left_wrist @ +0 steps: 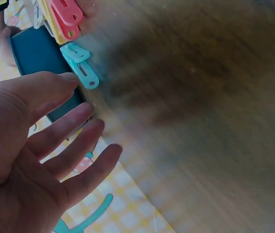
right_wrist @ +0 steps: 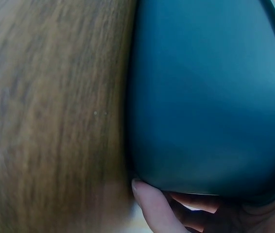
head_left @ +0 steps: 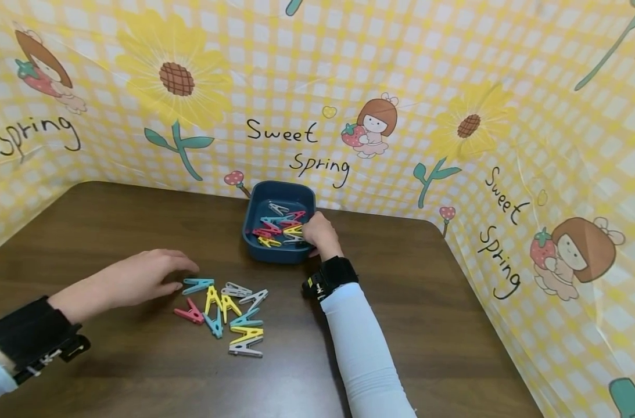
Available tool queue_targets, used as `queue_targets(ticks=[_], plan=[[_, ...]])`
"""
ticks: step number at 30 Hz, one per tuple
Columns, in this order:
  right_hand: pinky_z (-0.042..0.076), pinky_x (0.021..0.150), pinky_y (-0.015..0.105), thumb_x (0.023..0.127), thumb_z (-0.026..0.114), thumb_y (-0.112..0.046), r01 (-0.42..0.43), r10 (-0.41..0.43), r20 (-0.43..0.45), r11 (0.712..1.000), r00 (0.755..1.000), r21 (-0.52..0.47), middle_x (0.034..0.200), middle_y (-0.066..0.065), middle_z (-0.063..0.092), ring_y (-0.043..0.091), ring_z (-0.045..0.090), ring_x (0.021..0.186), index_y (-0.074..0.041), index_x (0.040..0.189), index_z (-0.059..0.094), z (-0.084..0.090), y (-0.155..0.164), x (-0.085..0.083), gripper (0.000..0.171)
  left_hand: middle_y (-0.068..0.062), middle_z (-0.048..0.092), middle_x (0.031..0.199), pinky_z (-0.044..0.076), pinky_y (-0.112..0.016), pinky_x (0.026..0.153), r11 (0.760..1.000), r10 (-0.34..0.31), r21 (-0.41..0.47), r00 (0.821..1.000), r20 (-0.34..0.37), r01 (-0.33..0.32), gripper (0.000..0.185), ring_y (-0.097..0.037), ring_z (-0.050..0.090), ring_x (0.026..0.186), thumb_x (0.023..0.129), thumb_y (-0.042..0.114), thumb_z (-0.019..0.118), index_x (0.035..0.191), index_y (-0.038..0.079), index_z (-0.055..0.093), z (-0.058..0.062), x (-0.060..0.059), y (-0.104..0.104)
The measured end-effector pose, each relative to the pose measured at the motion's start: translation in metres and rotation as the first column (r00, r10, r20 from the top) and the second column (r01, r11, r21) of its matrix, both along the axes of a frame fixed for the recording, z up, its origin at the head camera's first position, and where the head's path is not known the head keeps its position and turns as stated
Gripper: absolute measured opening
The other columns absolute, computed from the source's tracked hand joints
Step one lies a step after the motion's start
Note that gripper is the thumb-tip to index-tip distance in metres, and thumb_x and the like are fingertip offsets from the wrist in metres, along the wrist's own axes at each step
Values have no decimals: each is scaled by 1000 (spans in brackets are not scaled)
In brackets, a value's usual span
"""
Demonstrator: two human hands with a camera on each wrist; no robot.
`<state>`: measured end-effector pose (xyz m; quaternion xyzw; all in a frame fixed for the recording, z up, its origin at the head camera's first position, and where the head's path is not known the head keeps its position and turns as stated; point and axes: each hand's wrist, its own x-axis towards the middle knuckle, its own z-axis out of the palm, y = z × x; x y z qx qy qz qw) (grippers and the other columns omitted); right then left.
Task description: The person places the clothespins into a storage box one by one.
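The navy-blue plastic box (head_left: 251,244) stands at the back of the table, holding several coloured clothespins (head_left: 267,241). My right hand (head_left: 321,232) grips its right side near the front corner, and part of the hand covers the rim. In the right wrist view the thumb (right_wrist: 157,206) lies against the outer corner of the box wall (right_wrist: 210,97). My left hand (head_left: 144,276) hovers left of the loose pile, fingers spread and relaxed, holding nothing. Nearest to its fingertips lies a light-blue clothespin (head_left: 198,284), with a red clothespin (head_left: 190,312) just below.
Yellow clothespins (head_left: 212,301), grey clothespins (head_left: 246,347) and more light-blue clothespins (head_left: 246,317) lie loosely grouped on the brown wooden table (head_left: 155,371). A yellow checked cloth (head_left: 307,69) with printed flowers walls off the back and both sides.
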<state>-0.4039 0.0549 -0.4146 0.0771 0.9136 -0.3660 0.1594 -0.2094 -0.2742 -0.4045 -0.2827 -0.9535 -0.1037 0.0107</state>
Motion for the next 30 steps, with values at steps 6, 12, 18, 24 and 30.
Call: queue_targets(ticks=[6, 12, 18, 24, 30], plan=[[68, 62, 43, 114, 54, -25, 11, -11, -33, 1000, 999, -3, 153, 22, 57, 39, 69, 122, -12, 162, 41, -1, -3, 5, 51, -1, 76, 110, 65, -39, 77, 1000, -9, -8, 999, 49, 10, 27, -15, 72, 96, 90, 6, 87, 116, 12, 80, -4, -2, 7], [69, 72, 47, 113, 55, -20, 0, 0, -6, 999, 1000, -52, 154, 25, 54, 43, 68, 125, -12, 165, 36, 13, 0, 17, 56, 4, 71, 101, 59, -29, 69, 1000, 5, -14, 999, 42, -5, 21, -7, 62, 85, 89, 5, 87, 107, 15, 80, -7, -3, 13], [67, 63, 48, 112, 55, -22, 31, -31, -12, 999, 999, -15, 151, 25, 56, 43, 69, 118, -10, 164, 35, -7, 0, -7, 57, 8, 66, 92, 51, -23, 64, 1000, 16, 3, 999, 43, -16, 15, -4, 55, 78, 92, 8, 86, 95, 19, 76, -8, -5, 22], [67, 61, 50, 112, 55, -20, 31, -31, 2, 999, 1000, -27, 155, 24, 54, 44, 68, 123, -10, 165, 35, -8, -3, -10, 57, 7, 70, 90, 57, -27, 65, 999, 26, 19, 1000, 17, -26, 16, -4, 59, 78, 90, 2, 85, 95, 15, 78, -13, -4, 23], [66, 59, 49, 112, 56, -23, 59, -58, 20, 998, 998, -20, 161, 21, 52, 41, 68, 123, -15, 167, 33, -12, -5, -17, 59, 3, 75, 94, 64, -35, 71, 999, 40, 36, 999, -31, -38, 15, -10, 69, 84, 89, 2, 86, 99, 12, 81, -11, -6, 21]])
